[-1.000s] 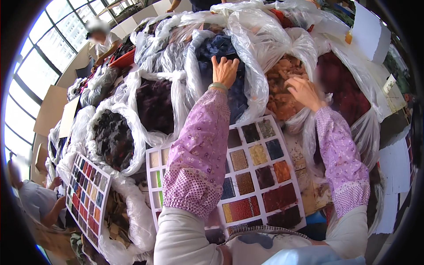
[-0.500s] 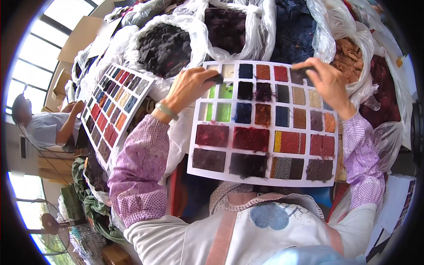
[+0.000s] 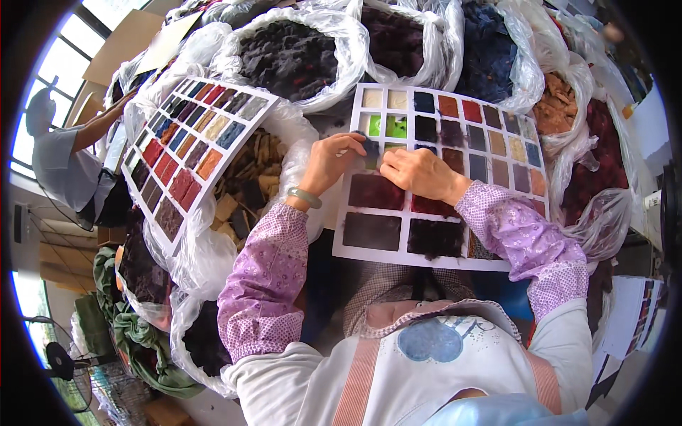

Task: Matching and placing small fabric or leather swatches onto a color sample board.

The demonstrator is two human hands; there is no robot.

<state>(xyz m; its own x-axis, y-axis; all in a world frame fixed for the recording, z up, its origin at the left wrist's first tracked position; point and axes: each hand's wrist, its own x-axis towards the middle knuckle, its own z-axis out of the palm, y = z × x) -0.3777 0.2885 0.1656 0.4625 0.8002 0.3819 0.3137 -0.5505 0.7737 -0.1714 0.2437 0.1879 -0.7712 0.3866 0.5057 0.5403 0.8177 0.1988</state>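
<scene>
A white sample board (image 3: 343,245) with rows of coloured fuzzy swatches lies in front of me, above my lap. Over its left side, my left hand (image 3: 332,165) pinches a small dark swatch (image 3: 371,150). My right hand (image 3: 424,174) is closed, its fingertips close beside that swatch; what they hold, if anything, is hidden. Bright green patches (image 3: 396,127) show in cells just above my fingers. My right hand and forearm cover some of the middle and lower swatches.
A second swatch board (image 3: 226,160) leans at the left on plastic-lined bags. Open bags of dark fluff (image 3: 288,60), blue fluff (image 3: 490,57) and orange-brown pieces (image 3: 556,106) stand beyond. A co-worker (image 3: 67,149) reaches out at far left; a fan (image 3: 59,360) stands below.
My right hand has come from the board's upper right to its left side, beside my left hand. The board sits further right in view. The co-worker's arms now stretch out.
</scene>
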